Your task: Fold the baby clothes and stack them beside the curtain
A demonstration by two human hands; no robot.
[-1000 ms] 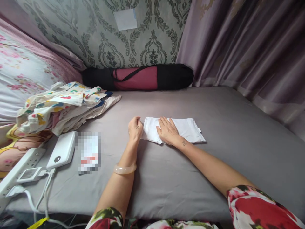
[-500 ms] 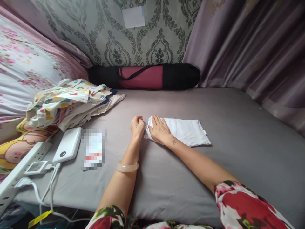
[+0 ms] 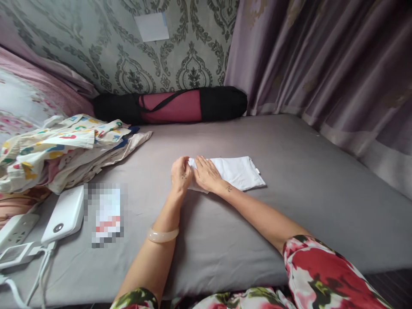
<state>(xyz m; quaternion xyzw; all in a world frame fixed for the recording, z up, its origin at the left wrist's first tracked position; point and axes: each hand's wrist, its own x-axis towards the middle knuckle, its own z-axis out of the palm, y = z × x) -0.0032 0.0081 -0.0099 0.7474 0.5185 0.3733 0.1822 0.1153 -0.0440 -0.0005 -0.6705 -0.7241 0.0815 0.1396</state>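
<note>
A white folded cloth [image 3: 236, 171] lies flat on the grey sheet, with a small tag at its right edge. My right hand [image 3: 207, 173] rests palm down on the left part of the cloth, fingers stretched out. Curled at the cloth's left end is my left hand [image 3: 182, 174], its fingers closed around the edge and partly hidden from view. The two hands are side by side, nearly touching. A pale bangle [image 3: 163, 235] circles my left forearm.
A pile of patterned clothes [image 3: 64, 146] sits at the left. Nearer are a white power bank [image 3: 63, 213], a pixelated item [image 3: 108, 216], a power strip [image 3: 19, 229] and cables. A black and red roll bag [image 3: 174, 106] lies along the wall.
My left hand has moved against the cloth's left end, where a gap showed before. My right hand still lies flat on the cloth. The whole view has shifted and turned slightly.
</note>
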